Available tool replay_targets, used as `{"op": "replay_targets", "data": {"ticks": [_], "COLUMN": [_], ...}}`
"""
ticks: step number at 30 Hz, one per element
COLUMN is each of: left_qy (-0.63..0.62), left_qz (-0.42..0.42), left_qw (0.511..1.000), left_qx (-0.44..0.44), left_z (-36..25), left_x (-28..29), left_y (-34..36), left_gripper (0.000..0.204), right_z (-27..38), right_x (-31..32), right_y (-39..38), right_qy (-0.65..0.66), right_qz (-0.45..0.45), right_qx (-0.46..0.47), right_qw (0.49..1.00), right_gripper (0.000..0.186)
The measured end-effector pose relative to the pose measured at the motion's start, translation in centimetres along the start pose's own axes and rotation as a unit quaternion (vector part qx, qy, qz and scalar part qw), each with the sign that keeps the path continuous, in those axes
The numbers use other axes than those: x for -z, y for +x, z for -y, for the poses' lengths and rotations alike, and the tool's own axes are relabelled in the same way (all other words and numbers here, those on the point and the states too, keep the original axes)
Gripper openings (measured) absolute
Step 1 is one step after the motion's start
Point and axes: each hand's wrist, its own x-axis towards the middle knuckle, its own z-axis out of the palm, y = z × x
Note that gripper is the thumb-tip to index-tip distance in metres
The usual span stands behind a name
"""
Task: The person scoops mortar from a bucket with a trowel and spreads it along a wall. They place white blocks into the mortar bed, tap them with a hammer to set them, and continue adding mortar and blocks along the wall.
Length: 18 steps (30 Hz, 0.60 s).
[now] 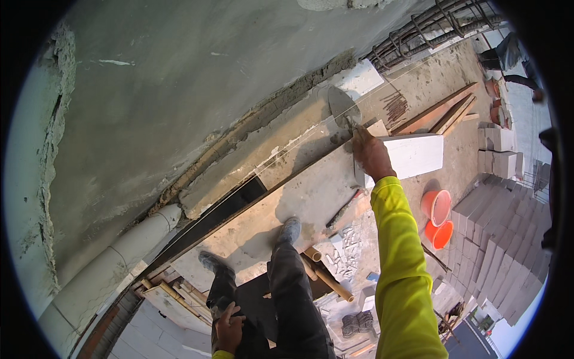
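My right hand [372, 157], in a bright yellow-green sleeve, is closed around the handle of a trowel [343, 106]. The trowel's grey blade lies over the mortar-topped ledge [257, 143] at the foot of the grey wall, close to a white block [360, 79]. A thin taut string [299, 142] runs along the ledge beside the blade. Low in the view, my left hand [229, 330] hangs by my left thigh, fingers loosely apart, and nothing shows in it.
My boots stand on a plank platform [317, 185], with a dark gap [239, 200] between it and the ledge. Right of it are a white block [414, 154], timber boards [439, 113], orange buckets [436, 206] and stacked grey blocks [496, 233]. Rebar [430, 33] juts out above; another person [508, 57] stands far right.
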Motion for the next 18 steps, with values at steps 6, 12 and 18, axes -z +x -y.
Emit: {"op": "replay_targets", "data": {"ticks": [6, 12, 18], "left_qy": [-0.053, -0.075, -0.066], "left_qz": [-0.013, -0.027, -0.035], "left_qw": [0.998, 0.997, 0.997], "left_qx": [-0.020, -0.005, -0.005], "left_z": [-3.2, -3.9, -2.8], "left_x": [-2.5, -1.0, -0.2], "left_y": [-0.9, -0.8, 0.9], "left_gripper": [0.053, 0.053, 0.050], "right_z": [-2.0, -0.5, 3.6], "right_x": [-3.7, -4.6, -8.6], "right_y": [-4.2, -7.6, -9.3], "right_qy": [0.181, 0.339, 0.358], "right_qz": [-0.032, 0.002, 0.020], "right_qx": [0.032, -0.174, -0.156], "right_qw": [0.982, 0.925, 0.921], "right_gripper": [0.040, 0.047, 0.046]}}
